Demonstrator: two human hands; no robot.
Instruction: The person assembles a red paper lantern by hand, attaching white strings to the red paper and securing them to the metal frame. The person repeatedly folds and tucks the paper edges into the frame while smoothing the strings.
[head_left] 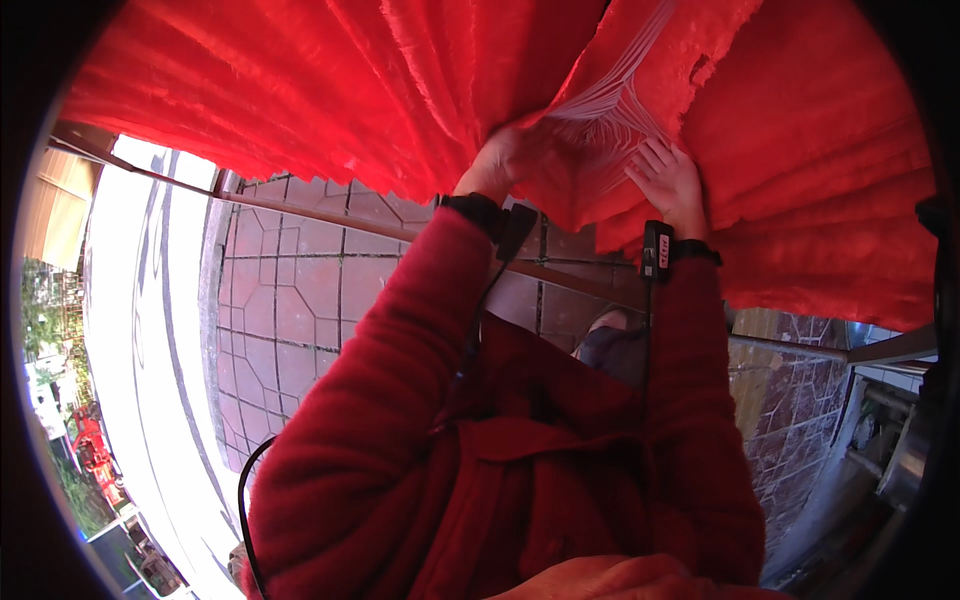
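A large red cloth (400, 90) with ragged edges and many folds hangs across the far side. Fine white threads (610, 105) spread in a fan over a gap between its folds. My left hand (515, 155) reaches in at the left of the threads, its fingers seemingly stretched out and partly hidden in shade and red cloth. At the right of the gap, my right hand (668, 185) lies palm up with its fingers spread, their tips close to the threads. No tool shows in either hand.
Below the cloth, a long thin bar (370, 228) crosses from left to right. Paving tiles (290, 300) cover the ground, and a shoe (608, 320) shows under the bar. A bright white strip (150, 320) lies left. Metal equipment (895, 450) stands at the right edge.
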